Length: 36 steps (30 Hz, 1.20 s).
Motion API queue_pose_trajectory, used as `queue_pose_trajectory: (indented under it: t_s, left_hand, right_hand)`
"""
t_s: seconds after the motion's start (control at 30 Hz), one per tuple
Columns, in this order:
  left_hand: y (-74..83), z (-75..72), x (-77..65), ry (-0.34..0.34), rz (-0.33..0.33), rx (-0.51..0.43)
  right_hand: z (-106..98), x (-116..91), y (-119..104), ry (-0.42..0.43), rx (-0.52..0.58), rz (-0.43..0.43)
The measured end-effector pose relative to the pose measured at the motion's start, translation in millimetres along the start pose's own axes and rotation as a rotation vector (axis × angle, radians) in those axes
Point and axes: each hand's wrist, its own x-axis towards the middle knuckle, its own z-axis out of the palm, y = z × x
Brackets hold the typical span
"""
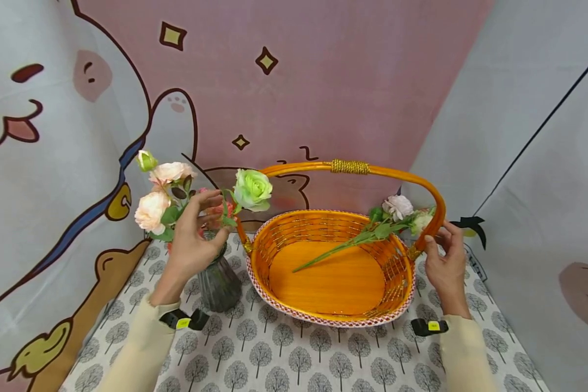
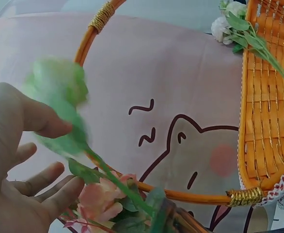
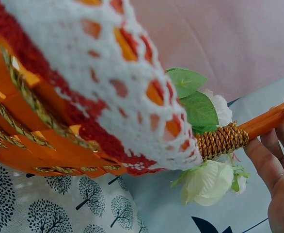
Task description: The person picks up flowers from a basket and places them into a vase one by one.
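A green rose (image 1: 252, 190) rises from the ribbed grey vase (image 1: 219, 286), its stem still reaching down among the other flowers. My left hand (image 1: 196, 234) is at its stem, thumb and fingers apart around it; in the left wrist view one digit overlaps the blurred leaf (image 2: 64, 133) below the bloom while the other fingers spread loosely. At the right end of the orange woven basket (image 1: 328, 277), my right hand (image 1: 446, 261) grips the lower part of its arched handle (image 1: 433, 204). A flower spray (image 1: 367, 237) lies in the basket, blooms at the right rim.
Peach and pink flowers (image 1: 153, 211) fill the vase, left of the basket. The basket's rim carries red-and-white lace trim (image 3: 113, 92). A tree-print cloth (image 1: 299, 359) covers the table, and a pink cartoon backdrop (image 1: 323, 92) stands behind.
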Motion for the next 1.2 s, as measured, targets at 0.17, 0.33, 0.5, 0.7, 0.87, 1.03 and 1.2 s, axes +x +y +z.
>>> queue_pose_trajectory:
  t_s: [0.17,0.33,0.5,0.7,0.87,1.03,1.2]
  left_hand:
    - [5.1,-0.6,-0.2,0.038,0.025,-0.047]
    - [10.5,2.5,0.7,0.046,0.079,-0.087]
    - [15.1,7.3,-0.4,0.049,0.146,-0.176]
    - [21.2,14.6,-2.0,0.118,0.323,-0.295]
    - [28.2,27.4,-4.8,0.134,0.430,-0.371]
    - [31.1,46.3,-5.8,0.082,0.486,-0.403]
    - [26.6,66.9,-9.5,0.020,0.446,-0.373]
  right_hand:
    - [0.6,-0.4,2.1,0.005,0.009,-0.021]
    - [-2.3,0.8,1.7,0.005,-0.005,-0.019]
    - [-2.9,0.6,1.9,0.010,0.002,-0.003]
    - [-1.0,0.1,0.8,-0.011,0.042,-0.023]
    - [1.2,-1.1,1.9,0.001,0.039,-0.019]
    - [1.4,-1.1,3.6,-0.005,0.027,-0.013]
    - [0.9,0.9,2.5,-0.004,0.035,-0.015]
